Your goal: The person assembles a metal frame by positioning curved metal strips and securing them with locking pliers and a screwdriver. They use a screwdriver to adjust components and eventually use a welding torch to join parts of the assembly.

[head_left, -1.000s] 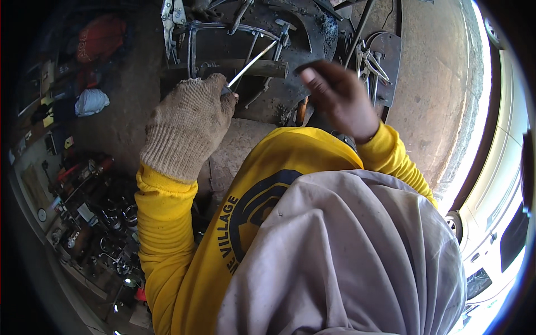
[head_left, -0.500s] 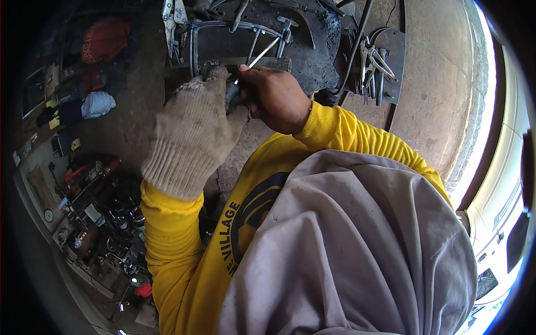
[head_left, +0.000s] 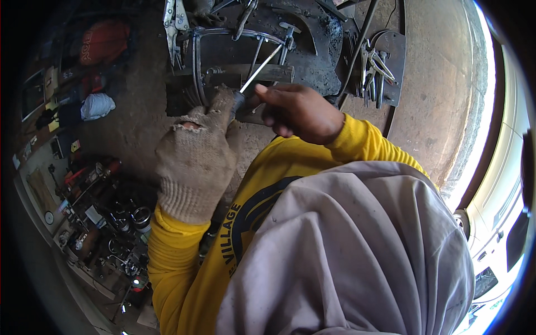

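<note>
My left hand [head_left: 198,137], in a worn knitted glove with a hole over a knuckle, is closed round a dark-handled welding electrode holder [head_left: 238,103]. A pale welding rod [head_left: 260,69] sticks out of it, slanting up and right toward the frame's right end. My bare right hand [head_left: 304,114] hovers just right of the holder, fingers loosely bent and apart, with nothing seen in them. Beyond both hands lies a curved metal bar frame [head_left: 196,61] with thin cross rods, on a dark metal worktable [head_left: 312,67]. The glove hides most of the holder.
Locking pliers [head_left: 176,22] stand at the frame's left end. More pliers and tools [head_left: 375,70] hang on a plate at the table's right. A dark glove or hand [head_left: 205,11] shows at the far edge. Machine parts [head_left: 120,223] crowd the floor at left; a pale vehicle [head_left: 494,206] stands right.
My right hand has drawn away from the base of the rod, to the right. My left hand has shifted slightly nearer to me with the holder. A dark glove or hand has appeared at the far edge.
</note>
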Tool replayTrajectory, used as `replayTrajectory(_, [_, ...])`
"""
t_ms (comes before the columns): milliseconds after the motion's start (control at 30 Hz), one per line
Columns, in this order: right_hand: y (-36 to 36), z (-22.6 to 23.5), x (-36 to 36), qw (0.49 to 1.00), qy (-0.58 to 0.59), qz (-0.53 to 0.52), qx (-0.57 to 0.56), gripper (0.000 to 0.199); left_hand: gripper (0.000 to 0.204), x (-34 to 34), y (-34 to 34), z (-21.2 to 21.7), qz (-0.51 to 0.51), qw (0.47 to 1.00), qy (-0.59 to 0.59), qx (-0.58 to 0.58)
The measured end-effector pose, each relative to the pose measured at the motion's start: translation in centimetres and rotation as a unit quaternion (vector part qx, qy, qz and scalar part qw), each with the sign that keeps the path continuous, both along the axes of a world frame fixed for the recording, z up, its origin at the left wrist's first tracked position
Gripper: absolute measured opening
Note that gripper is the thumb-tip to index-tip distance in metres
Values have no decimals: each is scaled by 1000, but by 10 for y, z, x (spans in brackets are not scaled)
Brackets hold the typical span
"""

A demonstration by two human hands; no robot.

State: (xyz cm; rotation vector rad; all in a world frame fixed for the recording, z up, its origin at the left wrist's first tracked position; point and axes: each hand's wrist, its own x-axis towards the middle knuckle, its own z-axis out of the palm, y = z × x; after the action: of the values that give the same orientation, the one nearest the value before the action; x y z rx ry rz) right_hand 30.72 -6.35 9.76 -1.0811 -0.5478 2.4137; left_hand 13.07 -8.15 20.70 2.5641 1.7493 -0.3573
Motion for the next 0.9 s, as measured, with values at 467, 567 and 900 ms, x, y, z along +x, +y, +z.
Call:
replayTrajectory(467, [23,-35,111,931,-105,-293,192,37,24,-43,29,-8,-91,995,-35,-21])
replayTrajectory(567, [10,-40,106,935,-124,-303,137,38,15,-49,31,-12,-142,989,-43,-19])
replayTrajectory(900, [-11,-55,122,929,-159,-312,123,37,13,-62,33,-17,-203,978,-36,13])
